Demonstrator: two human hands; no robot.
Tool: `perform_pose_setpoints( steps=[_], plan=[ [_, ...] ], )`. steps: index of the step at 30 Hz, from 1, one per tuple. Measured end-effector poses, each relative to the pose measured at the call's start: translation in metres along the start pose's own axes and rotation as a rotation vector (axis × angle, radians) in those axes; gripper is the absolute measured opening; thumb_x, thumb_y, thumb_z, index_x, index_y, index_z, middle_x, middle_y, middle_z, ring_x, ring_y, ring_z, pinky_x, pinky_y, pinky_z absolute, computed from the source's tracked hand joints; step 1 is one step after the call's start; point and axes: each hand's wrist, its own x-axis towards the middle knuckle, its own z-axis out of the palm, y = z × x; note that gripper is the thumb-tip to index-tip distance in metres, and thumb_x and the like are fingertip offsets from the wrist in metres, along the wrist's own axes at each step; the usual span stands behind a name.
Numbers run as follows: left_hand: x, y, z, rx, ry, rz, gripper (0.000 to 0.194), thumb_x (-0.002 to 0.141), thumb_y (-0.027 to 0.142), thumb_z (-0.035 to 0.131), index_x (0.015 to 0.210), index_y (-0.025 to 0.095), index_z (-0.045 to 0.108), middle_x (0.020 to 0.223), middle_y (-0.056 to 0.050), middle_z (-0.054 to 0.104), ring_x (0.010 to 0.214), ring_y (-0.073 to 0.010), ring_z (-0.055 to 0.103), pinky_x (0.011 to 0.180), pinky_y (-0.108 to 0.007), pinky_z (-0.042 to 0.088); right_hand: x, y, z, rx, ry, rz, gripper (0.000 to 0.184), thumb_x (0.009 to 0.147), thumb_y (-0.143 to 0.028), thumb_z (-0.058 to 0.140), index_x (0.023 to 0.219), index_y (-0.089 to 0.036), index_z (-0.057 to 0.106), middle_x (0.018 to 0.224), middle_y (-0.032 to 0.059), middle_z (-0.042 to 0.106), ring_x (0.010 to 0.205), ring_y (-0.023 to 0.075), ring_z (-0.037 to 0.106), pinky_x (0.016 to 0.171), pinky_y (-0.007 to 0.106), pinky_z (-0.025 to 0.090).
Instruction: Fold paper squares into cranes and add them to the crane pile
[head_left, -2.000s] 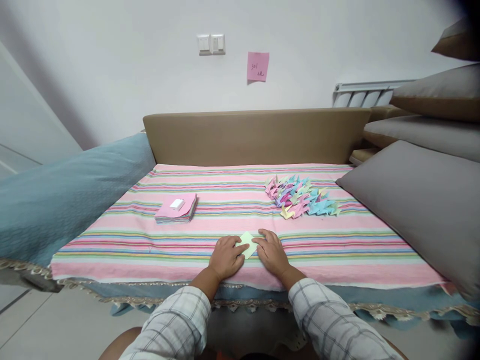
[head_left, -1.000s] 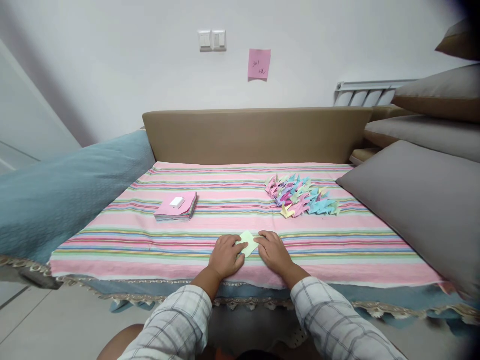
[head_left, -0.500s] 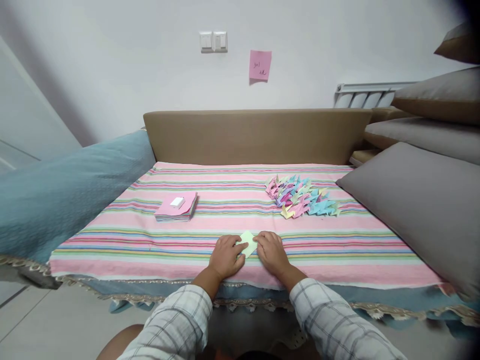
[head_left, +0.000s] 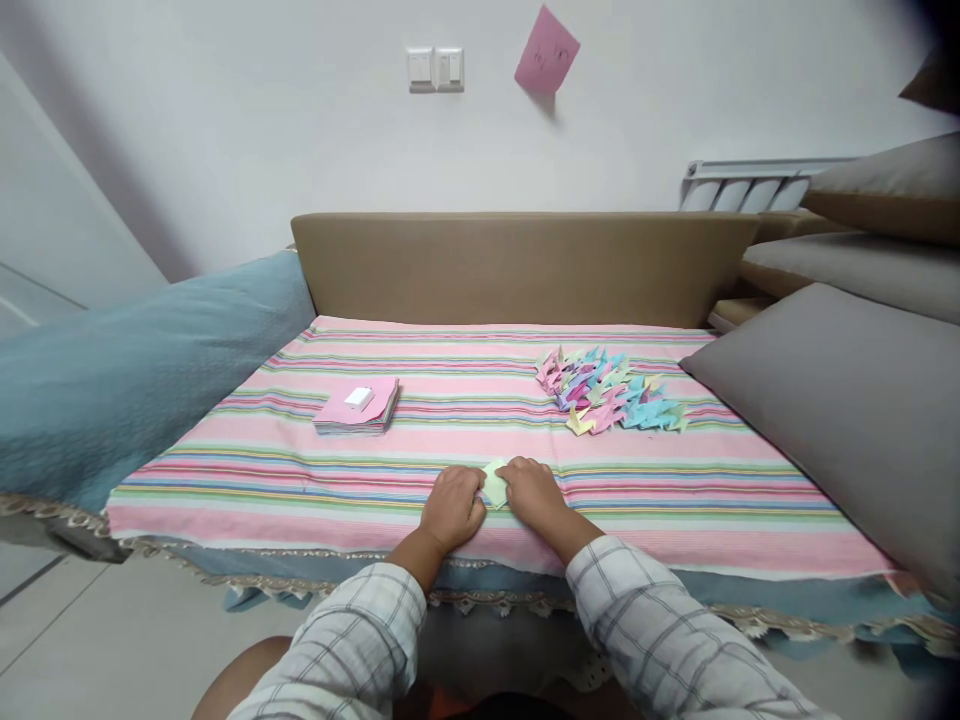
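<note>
A small pale green piece of folded paper (head_left: pixel 494 488) lies on the striped cloth near its front edge, with a corner toward me. My left hand (head_left: pixel 454 508) grips its left side, the fingers curled and the thumb low beside it. From the right, my right hand (head_left: pixel 531 490) pinches the paper's other side, fingertips bent over its edge. Both hands partly cover the paper, so its side corners are hidden. Farther back on the right sits a cluster of folded paper cranes (head_left: pixel 600 392) in pink, blue, yellow, green and purple.
On the left, a stack of coloured paper sheets (head_left: pixel 358 408) carries a small white block (head_left: pixel 359 398). The striped cloth (head_left: pixel 450 370) covers a sofa seat. Grey cushions (head_left: pixel 847 400) pile up on the right; a blue-covered armrest (head_left: pixel 187 350) bounds the left.
My right hand has moved slightly left, over more of the paper. My left fingers have drawn in at its left edge. The camera view has shifted a little; the pink wall note now hangs tilted.
</note>
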Motion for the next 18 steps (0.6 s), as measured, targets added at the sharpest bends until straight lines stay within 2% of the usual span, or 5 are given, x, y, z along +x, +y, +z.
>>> perform_pose_setpoints(
  steps=[8, 14, 18],
  plan=[
    [0.001, 0.001, 0.0, -0.007, -0.003, 0.008, 0.025, 0.068, 0.011, 0.045, 0.09, 0.019, 0.053, 0.095, -0.007, 0.061, 0.094, -0.022, 0.052, 0.088, -0.038, 0.04, -0.012, -0.002, 0.0, 0.042, -0.022, -0.026, 0.036, 0.078, -0.013, 0.045, 0.102, -0.027, 0.067, 0.104, 0.0056, 0.061, 0.099, 0.0202, 0.051, 0.083, 0.031, 0.033],
    [0.001, 0.001, 0.0, -0.001, -0.007, 0.005, 0.025, 0.068, 0.011, 0.045, 0.09, 0.02, 0.054, 0.095, -0.007, 0.061, 0.096, -0.0222, 0.052, 0.088, -0.038, 0.04, -0.018, -0.001, 0.001, 0.048, -0.077, -0.049, 0.036, 0.08, -0.016, 0.045, 0.105, -0.03, 0.068, 0.126, 0.0064, 0.054, 0.111, 0.0221, 0.049, 0.093, 0.035, 0.032],
    [0.0, 0.0, 0.001, -0.011, -0.011, 0.013, 0.027, 0.068, 0.01, 0.045, 0.092, 0.02, 0.054, 0.097, -0.007, 0.061, 0.097, -0.0223, 0.052, 0.089, -0.039, 0.04, -0.022, 0.0, 0.001, 0.067, -0.094, -0.059, 0.038, 0.08, -0.017, 0.045, 0.106, -0.031, 0.068, 0.131, 0.0071, 0.051, 0.116, 0.0239, 0.046, 0.096, 0.038, 0.032]
  ],
)
